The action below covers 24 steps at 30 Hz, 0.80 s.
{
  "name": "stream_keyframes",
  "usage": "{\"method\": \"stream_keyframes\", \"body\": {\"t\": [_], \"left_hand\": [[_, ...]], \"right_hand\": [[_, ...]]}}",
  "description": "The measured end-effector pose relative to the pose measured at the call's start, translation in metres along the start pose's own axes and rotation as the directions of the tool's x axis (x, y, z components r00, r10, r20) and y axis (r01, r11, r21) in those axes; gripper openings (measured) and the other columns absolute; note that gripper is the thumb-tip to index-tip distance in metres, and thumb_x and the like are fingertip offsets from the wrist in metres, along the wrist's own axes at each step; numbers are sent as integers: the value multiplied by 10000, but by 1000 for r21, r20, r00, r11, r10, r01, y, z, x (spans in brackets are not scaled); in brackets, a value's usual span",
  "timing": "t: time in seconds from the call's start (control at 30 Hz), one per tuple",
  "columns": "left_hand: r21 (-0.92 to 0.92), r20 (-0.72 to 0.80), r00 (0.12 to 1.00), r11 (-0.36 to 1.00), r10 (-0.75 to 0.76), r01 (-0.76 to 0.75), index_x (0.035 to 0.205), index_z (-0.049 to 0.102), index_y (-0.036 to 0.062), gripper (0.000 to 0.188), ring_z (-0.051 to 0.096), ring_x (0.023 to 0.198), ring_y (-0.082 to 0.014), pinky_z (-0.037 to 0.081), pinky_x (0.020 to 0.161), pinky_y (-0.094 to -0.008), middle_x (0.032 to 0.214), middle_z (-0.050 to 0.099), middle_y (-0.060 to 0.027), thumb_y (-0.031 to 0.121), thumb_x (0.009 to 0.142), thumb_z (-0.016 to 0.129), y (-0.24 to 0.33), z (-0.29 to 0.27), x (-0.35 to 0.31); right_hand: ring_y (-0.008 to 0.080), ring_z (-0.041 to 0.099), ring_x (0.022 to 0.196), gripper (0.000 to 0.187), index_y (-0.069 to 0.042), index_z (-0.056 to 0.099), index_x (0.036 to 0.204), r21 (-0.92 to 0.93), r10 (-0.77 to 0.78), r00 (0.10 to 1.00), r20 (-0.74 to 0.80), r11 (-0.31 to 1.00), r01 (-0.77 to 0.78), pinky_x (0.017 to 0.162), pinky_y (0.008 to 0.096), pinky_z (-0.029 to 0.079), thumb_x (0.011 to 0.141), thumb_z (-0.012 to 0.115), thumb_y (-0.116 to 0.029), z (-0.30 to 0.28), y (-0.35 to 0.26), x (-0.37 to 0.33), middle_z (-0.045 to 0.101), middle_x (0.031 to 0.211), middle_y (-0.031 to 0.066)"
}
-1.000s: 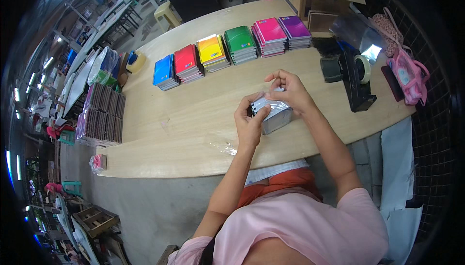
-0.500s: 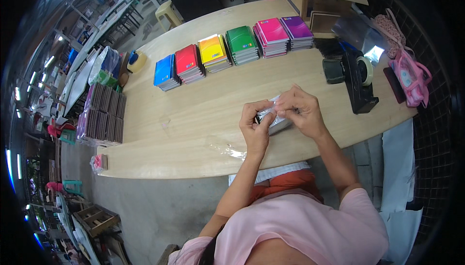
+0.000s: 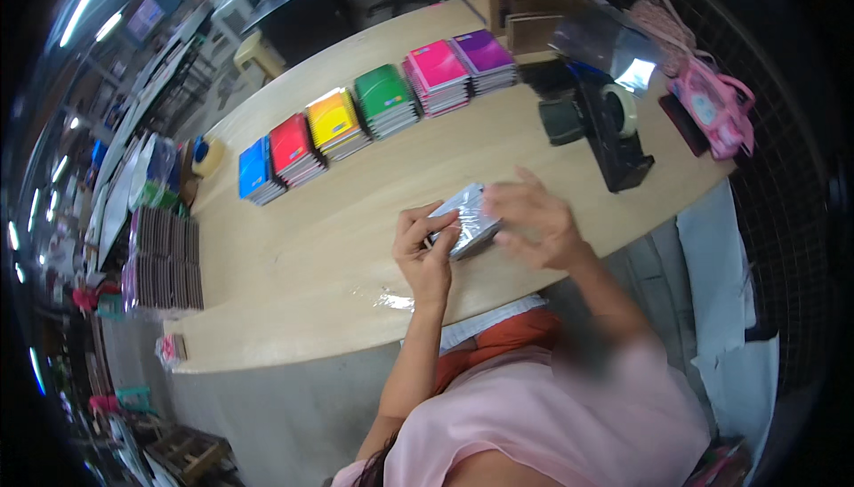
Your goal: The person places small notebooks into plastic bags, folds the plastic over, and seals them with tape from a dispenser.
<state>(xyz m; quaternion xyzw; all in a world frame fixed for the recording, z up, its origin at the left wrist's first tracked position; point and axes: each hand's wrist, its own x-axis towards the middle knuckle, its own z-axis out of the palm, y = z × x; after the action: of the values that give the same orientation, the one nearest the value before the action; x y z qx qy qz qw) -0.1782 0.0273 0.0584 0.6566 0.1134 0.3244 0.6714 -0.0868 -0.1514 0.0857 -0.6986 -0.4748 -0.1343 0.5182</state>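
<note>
A small block wrapped in clear, shiny plastic (image 3: 474, 217), likely a stack of small notebooks, lies tilted near the table's front edge. My left hand (image 3: 425, 251) grips its left side, thumb on top and fingers over the far edge. Just right of the block, my right hand (image 3: 544, 225) is lifted and blurred by motion, its fingers apart and nothing seen in them. A loose bit of clear plastic (image 3: 391, 298) lies on the table left of my left wrist.
Across the back run stacks of spiral notebooks: blue (image 3: 259, 167), red (image 3: 296, 147), yellow (image 3: 336, 122), green (image 3: 384, 98), pink (image 3: 436, 73), purple (image 3: 483, 58). A black tape dispenser (image 3: 614, 140) and pink bag (image 3: 712, 109) stand right. Wrapped notebook piles (image 3: 162, 260) stand left.
My right hand has let go of the plastic on the block and moved off to the right, opening. My left hand keeps its grip. The whole view has shifted and tilted.
</note>
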Motion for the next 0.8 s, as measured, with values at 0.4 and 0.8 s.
{"method": "stream_keyframes", "body": {"t": [0.4, 0.8], "left_hand": [[17, 8, 1000, 999, 30, -30, 856, 754, 14, 163, 588, 1026, -222, 482, 836, -297, 973, 601, -109, -77, 731, 704, 6, 1, -3], [56, -3, 996, 994, 90, -89, 831, 741, 13, 136, 591, 1033, -255, 466, 864, -343, 940, 580, -99, -69, 731, 697, 0, 0, -2]], "right_hand": [[148, 630, 709, 206, 4, 717, 806, 440, 897, 397, -196, 442, -781, 673, 276, 454, 820, 768, -195, -191, 142, -63, 668, 718, 48], [157, 616, 816, 185, 4, 660, 954, 737, 946, 225, -234, 324, -593, 748, 321, 522, 903, 704, -169, -148, 104, -121, 662, 862, 63]]}}
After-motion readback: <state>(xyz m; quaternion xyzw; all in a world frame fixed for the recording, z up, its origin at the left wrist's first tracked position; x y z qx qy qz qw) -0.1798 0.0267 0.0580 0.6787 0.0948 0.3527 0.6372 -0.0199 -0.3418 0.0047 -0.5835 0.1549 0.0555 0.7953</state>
